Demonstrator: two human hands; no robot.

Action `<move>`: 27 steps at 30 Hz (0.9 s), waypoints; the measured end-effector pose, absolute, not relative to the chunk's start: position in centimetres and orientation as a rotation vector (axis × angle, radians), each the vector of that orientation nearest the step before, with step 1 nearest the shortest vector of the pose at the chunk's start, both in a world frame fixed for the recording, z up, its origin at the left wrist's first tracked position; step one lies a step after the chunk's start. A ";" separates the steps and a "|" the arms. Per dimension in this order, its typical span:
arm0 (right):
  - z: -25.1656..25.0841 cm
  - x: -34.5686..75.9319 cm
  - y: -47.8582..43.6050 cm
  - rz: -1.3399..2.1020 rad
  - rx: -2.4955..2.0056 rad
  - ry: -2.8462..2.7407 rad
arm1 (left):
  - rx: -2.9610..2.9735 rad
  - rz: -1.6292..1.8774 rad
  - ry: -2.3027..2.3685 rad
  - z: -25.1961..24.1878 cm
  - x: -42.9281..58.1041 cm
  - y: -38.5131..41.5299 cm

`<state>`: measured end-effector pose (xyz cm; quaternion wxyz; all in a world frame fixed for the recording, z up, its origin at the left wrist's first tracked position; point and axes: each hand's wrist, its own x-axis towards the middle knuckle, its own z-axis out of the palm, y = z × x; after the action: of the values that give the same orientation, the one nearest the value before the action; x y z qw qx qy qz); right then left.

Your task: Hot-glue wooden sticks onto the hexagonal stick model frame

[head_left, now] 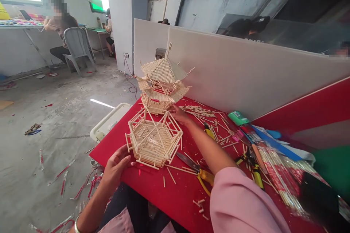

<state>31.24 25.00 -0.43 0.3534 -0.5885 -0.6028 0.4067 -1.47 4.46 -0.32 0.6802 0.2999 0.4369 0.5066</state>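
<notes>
Presently, from the head view, both hands flank a hexagonal stick frame (152, 139) on a red table (177, 200).
The left hand (118, 164), fingers loosely spread, is at its near left edge; the right hand (179, 115) is past its far right side, by a stick pagoda (165, 72), its grip too hidden to tell. Yellow-handled pliers (205, 177) lie right of the frame.

the pale stick hexagon (153, 145), railed and crossed by sticks, sits on the red tabletop (177, 196); the tiered stick pagoda (164, 72) stands upright just behind.
</notes>
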 end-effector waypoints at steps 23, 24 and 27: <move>6.2 39.6 10.3 0.855 -1.947 -2.037 | 0.629 1.162 1.039 -0.5 -1.4 5.7; 6.6 39.7 7.5 0.856 -1.988 -2.053 | 0.630 1.165 1.047 -0.5 -1.4 5.8; 6.5 37.7 -0.4 0.647 -2.127 -2.247 | 0.641 1.163 1.057 -0.4 -1.3 6.1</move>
<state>37.70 -0.40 6.52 -0.0095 -0.6729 -0.7108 0.2048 -1.35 6.12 -0.43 0.6610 0.2834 0.4674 0.5141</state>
